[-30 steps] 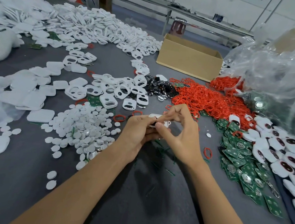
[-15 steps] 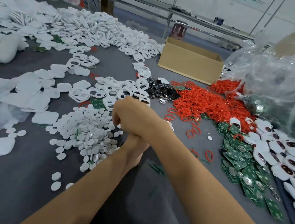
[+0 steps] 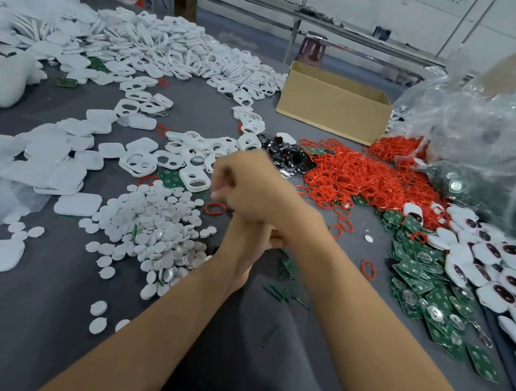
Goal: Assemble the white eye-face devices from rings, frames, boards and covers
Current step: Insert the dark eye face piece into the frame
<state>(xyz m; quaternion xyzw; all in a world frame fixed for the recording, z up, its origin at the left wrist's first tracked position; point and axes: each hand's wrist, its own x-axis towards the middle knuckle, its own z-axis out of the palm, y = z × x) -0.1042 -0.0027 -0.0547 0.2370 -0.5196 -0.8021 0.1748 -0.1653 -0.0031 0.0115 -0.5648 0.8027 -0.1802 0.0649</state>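
R hand [image 3: 252, 188] fingers curled, blurry, atop L hand [image 3: 246, 244]; L fingers, part hidden.

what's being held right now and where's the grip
Cannot tell: the right hand, curled and blurred, crosses over the left hand, hiding any part and the grip on it.

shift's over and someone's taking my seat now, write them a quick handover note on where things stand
Right hand: crossed over the left, fingers curled, blurred; what it holds is unclear.
Left hand: mostly hidden under the right wrist.
Parts: white frames ahead, covers left, red rings and green boards right.
Done: finished devices piled far right.
Left: big stocks of every part lie unassembled.
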